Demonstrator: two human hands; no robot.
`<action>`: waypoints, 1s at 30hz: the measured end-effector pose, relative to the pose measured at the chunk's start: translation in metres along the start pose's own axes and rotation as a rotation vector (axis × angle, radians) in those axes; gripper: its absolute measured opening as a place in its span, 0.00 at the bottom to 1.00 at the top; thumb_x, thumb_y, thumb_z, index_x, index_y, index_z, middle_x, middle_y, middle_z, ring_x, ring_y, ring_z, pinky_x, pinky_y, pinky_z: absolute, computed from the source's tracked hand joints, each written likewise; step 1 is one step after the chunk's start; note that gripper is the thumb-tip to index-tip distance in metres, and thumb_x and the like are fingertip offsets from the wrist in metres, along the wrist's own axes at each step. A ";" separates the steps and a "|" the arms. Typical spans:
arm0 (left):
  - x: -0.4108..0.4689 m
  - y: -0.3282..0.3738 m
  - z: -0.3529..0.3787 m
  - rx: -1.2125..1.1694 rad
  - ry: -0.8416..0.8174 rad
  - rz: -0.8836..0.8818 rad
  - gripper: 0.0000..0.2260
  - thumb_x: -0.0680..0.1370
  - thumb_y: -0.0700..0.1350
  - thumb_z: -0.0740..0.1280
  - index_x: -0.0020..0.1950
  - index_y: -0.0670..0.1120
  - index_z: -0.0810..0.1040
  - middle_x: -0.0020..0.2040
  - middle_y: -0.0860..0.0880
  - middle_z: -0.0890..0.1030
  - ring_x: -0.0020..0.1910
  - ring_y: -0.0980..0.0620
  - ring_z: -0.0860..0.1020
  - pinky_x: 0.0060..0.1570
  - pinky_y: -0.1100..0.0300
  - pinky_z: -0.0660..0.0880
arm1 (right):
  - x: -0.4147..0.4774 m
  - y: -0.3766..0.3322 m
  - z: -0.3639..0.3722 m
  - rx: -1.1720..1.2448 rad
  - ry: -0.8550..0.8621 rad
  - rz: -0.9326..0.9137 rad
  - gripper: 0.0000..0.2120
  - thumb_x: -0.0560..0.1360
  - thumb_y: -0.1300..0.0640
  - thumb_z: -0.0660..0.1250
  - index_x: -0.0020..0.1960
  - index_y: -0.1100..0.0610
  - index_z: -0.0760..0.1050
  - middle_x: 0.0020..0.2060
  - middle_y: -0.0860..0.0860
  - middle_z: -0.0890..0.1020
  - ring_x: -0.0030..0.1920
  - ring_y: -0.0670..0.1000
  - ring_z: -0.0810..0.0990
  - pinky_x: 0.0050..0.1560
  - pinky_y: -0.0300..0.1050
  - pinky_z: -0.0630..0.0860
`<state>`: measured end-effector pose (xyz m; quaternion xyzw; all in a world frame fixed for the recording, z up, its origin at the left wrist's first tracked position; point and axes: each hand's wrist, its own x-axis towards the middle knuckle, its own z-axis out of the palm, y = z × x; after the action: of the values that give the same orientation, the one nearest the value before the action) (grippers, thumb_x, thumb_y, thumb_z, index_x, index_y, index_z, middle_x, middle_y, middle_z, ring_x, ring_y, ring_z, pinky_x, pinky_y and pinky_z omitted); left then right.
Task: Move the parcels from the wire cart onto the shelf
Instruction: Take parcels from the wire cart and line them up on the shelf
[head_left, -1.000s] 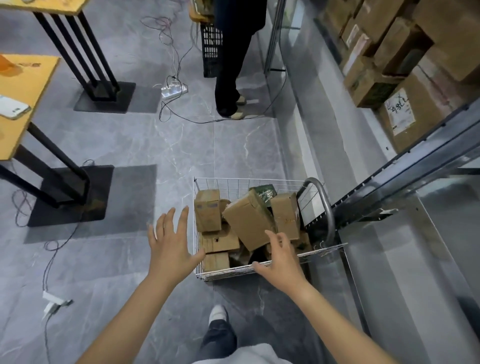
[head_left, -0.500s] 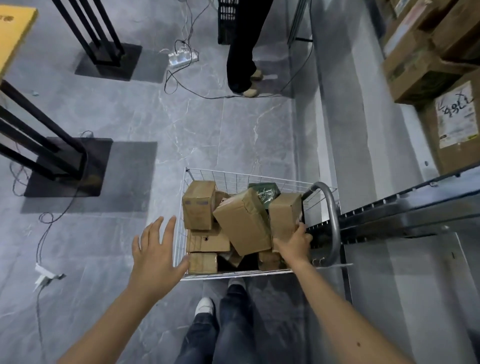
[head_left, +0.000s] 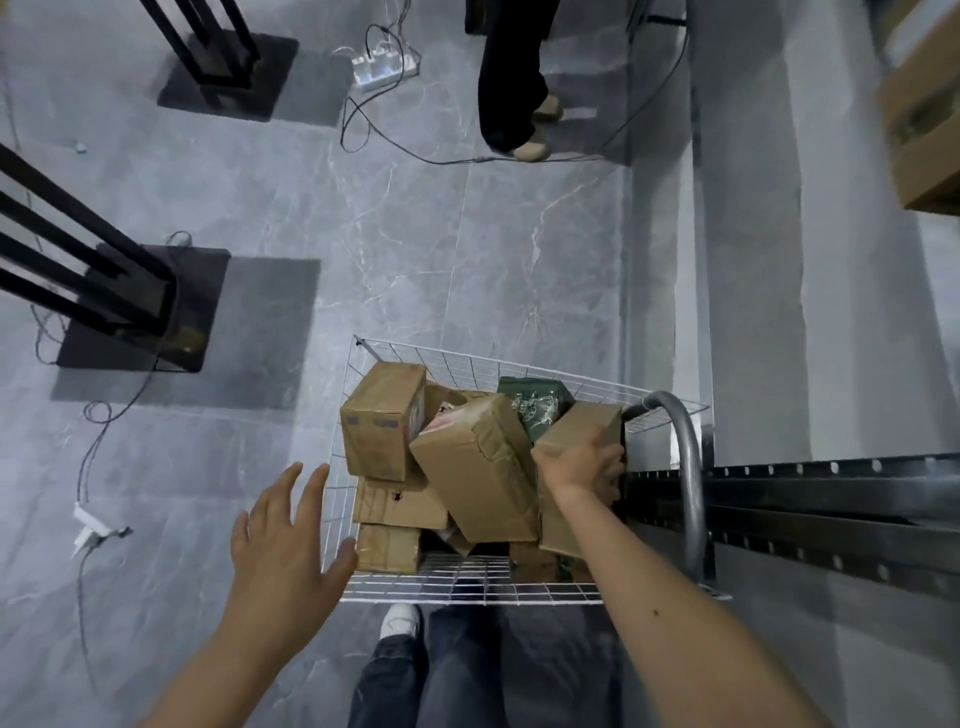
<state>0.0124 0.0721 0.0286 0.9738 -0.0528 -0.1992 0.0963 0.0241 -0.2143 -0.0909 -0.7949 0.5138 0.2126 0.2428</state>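
Down in the wire cart (head_left: 470, 586) the parcels are lying in a loose heap, none of them on the shelf (head_left: 831, 501) yet. The right hand (head_left: 584, 465) is gripping the rightmost parcel (head_left: 582, 422), a brown carton standing against the cart's right side, with its fingers curling over the carton's far edge next to the grey cart handle (head_left: 687, 467). The left hand (head_left: 288, 540) is hovering wide, fingers spread and holding nothing, just outside the cart's near left corner; I cannot tell whether its thumb is touching the wire.

Beside the gripped carton a large tilted parcel (head_left: 478, 462) is leaning across the middle of the heap, and an upright parcel (head_left: 382, 421) is standing at the left. A dark green packet (head_left: 537, 410) is showing behind them at the cart's far side. Two flatter cartons (head_left: 397, 503) are lying beneath, at the left.

The shelf's black perforated rail is running off to the right, close to the cart handle. The wearer's jeans (head_left: 441, 670) and a white shoe (head_left: 399, 621) are showing below the cart. On the grey tiled floor (head_left: 441, 234), another person's legs (head_left: 511, 78) are standing well beyond the cart, near a power strip (head_left: 384, 65) with trailing cables. Black bench legs (head_left: 93, 280) are rising at the left.
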 end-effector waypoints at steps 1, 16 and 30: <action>0.001 0.000 0.002 -0.001 0.001 0.001 0.31 0.72 0.50 0.71 0.72 0.43 0.66 0.71 0.39 0.66 0.68 0.35 0.67 0.63 0.34 0.64 | 0.005 -0.004 0.004 -0.038 -0.019 0.005 0.49 0.66 0.38 0.72 0.76 0.53 0.49 0.70 0.62 0.57 0.70 0.63 0.60 0.64 0.63 0.67; 0.011 0.024 0.001 -0.002 -0.123 -0.052 0.30 0.76 0.56 0.62 0.75 0.48 0.60 0.76 0.43 0.58 0.73 0.41 0.60 0.71 0.40 0.56 | 0.030 0.002 -0.003 -0.204 0.016 0.011 0.39 0.67 0.39 0.72 0.67 0.60 0.62 0.61 0.63 0.63 0.57 0.63 0.69 0.47 0.54 0.76; -0.003 0.064 -0.010 -0.265 -0.292 0.145 0.24 0.79 0.52 0.61 0.73 0.50 0.61 0.72 0.51 0.66 0.69 0.52 0.65 0.69 0.53 0.63 | -0.055 0.059 -0.120 0.506 -0.004 -0.090 0.29 0.68 0.46 0.71 0.65 0.53 0.68 0.59 0.60 0.71 0.46 0.54 0.69 0.38 0.42 0.68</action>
<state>0.0094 0.0114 0.0520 0.9071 -0.1097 -0.3358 0.2290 -0.0406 -0.2687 0.0259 -0.7304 0.5144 0.0678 0.4442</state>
